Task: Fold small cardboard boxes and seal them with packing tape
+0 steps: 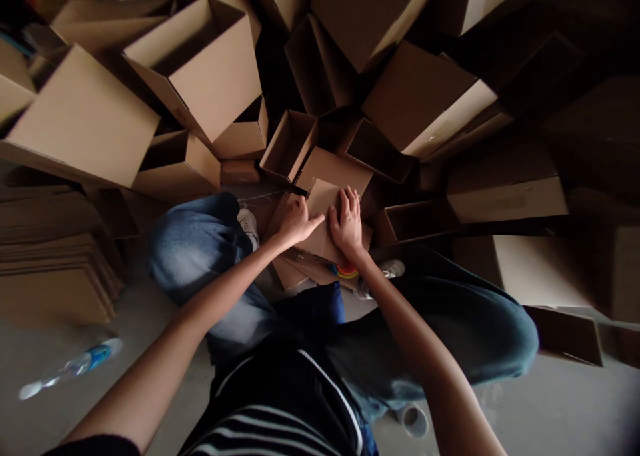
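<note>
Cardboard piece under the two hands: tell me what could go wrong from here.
The cardboard piece might slip if the left hand and right hand press unevenly, since it lies over other cardboard.
The large open box sits tilted among the heaped boxes, so a bump could perhaps shift it toward the hands.
The plastic bottle lies on its side on the floor; a nudge may set it rolling.

Black white-striped top point(273, 393), faded blue jeans point(200, 253), pale shoes point(248, 225)
</note>
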The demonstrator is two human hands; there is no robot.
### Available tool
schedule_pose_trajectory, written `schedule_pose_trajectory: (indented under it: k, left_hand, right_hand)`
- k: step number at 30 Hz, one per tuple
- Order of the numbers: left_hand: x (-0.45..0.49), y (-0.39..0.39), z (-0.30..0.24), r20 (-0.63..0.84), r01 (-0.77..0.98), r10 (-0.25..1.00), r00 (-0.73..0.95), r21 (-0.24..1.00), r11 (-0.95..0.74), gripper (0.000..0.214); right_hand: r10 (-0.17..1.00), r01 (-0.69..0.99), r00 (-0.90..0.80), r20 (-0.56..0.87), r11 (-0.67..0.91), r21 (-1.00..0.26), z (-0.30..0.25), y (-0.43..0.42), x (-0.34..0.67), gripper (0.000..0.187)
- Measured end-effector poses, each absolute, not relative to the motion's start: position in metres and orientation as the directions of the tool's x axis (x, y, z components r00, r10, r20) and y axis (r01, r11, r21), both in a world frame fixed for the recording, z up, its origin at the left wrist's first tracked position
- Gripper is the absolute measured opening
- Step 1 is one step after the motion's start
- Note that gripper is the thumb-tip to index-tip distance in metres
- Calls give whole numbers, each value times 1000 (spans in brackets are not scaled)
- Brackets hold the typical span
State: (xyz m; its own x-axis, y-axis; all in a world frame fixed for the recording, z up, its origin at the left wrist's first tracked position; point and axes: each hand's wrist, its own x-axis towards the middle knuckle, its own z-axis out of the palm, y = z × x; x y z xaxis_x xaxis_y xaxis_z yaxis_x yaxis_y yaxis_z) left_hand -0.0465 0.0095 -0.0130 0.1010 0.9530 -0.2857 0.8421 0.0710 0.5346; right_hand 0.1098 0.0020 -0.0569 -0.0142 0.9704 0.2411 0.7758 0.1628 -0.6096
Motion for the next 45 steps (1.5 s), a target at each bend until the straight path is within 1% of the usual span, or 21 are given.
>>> schedule_pose_trajectory:
  k: [6,13,18,23,29,34,38,41,45]
  left_hand:
    - [-46,10,-9,-305,832,948,85,545,101,55]
    - [-51,12,-3,-339,810,929,145,580,85,66]
    - [-48,10,-6,-313,830,942,120,552,77,71]
    - [-46,8,-7,-294,850,949,112,523,62,66]
    - [-44,7,-11,-271,866,958,95,497,55,67]
    - [-44,8,-3,-312,848,946,83,521,98,60]
    - [-48,11,0,-346,819,931,117,564,106,62]
    - [-50,12,-4,-328,808,935,135,583,87,65]
    - [-50,11,-9,-300,815,943,143,576,60,65]
  right_hand:
    - [966,768,-10,257,172,-617,-58,2,110,56]
    - [968,763,-4,250,165,-626,-57,1,110,57]
    - [967,768,-11,254,171,-617,-57,2,110,57]
    - [967,770,-15,255,173,-614,-59,2,110,57]
    - [970,775,-13,244,164,-611,-57,2,110,57]
    - [970,765,-5,242,159,-623,-55,2,109,56]
    - [971,763,-2,238,155,-627,-55,1,109,57]
    - [972,763,-1,237,154,-628,-55,1,109,57]
    - [972,770,-5,236,154,-619,-55,1,110,57]
